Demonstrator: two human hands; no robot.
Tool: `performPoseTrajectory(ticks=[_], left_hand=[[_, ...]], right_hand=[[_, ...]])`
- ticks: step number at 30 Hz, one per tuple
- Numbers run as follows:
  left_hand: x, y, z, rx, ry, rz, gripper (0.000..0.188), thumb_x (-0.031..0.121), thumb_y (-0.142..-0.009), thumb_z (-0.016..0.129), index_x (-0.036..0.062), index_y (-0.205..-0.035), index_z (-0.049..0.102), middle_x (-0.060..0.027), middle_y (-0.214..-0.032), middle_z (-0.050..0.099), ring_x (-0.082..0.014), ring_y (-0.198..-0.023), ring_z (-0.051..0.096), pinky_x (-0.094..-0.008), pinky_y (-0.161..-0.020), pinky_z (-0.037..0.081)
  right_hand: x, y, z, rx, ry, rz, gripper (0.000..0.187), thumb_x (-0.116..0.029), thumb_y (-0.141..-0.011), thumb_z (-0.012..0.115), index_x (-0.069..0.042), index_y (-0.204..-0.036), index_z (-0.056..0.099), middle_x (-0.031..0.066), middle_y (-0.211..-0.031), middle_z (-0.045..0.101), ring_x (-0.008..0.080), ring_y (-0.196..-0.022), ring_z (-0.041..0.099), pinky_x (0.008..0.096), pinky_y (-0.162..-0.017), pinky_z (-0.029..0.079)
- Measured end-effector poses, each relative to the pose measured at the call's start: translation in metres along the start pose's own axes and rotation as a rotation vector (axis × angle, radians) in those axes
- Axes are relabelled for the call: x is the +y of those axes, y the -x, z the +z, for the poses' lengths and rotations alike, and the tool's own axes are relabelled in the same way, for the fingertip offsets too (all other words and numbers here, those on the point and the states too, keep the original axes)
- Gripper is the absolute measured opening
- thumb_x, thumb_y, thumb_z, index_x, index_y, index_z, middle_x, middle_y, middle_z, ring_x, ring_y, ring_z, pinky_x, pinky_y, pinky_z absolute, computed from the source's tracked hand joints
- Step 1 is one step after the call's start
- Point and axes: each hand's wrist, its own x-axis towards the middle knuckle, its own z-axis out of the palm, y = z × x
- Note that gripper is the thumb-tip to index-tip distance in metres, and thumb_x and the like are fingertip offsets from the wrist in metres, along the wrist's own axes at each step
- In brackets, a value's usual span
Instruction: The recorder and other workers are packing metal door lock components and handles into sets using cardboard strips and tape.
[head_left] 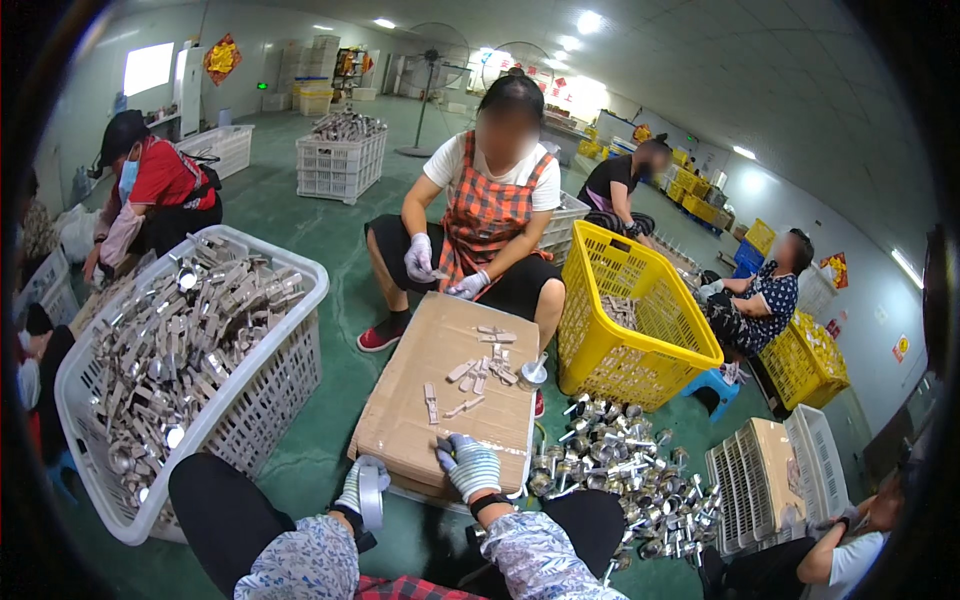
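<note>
My left hand (pixel 352 488), in a striped knit glove, is closed around a round silver-grey metal piece (pixel 371 503) beside the near left corner of the cardboard. Its rim faces me, and the rest is partly hidden by the glove. My right hand (pixel 474 470), gloved alike, rests over the near edge of the cardboard-topped work surface (pixel 400 400) with its fingers bent together; what they hold, if anything, is too small to name. Farther up the cardboard lie several flat, wood-coloured handle pieces (pixel 431 403). A small metal cup with a handle (pixel 532 376) stands at its right edge.
At left is a white basket (pixel 300 290) heaped with handled metal parts. Loose metal cups (pixel 640 480) pile on the floor at right, below a yellow basket (pixel 640 350). A gloved co-worker (pixel 490 200) sits across the cardboard. More people sit around.
</note>
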Motion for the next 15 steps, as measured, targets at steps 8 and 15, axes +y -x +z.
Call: performPoseTrajectory(ticks=[8, 15], left_hand=[[0.008, 0.011, 0.011, 0.096, -0.041, 0.002, 0.013, 0.020, -0.086, 0.052, 0.0094, -0.079, 0.053, -0.0063, -0.065, 0.047, -0.0213, -0.049, 0.046, -0.0305, -0.044, 0.039], [0.003, 0.005, 0.012, 0.020, 0.003, -0.129, 0.007, 0.006, -0.080, 0.057, 0.0085, -0.083, 0.051, -0.0037, -0.073, 0.046, -0.0166, -0.060, 0.047, -0.0239, -0.049, 0.042]], right_hand=[[0.007, -0.007, -0.012, -0.196, 0.188, -0.169, 0.036, -0.044, -0.090, 0.049, -0.010, -0.093, 0.060, 0.0156, -0.087, 0.065, 0.0322, -0.084, 0.064, 0.0456, -0.072, 0.050], [0.046, -0.008, -0.062, -0.039, 0.102, -0.311, 0.032, -0.037, -0.085, 0.058, -0.009, -0.100, 0.058, 0.0135, -0.088, 0.062, 0.0315, -0.084, 0.062, 0.0444, -0.073, 0.049]])
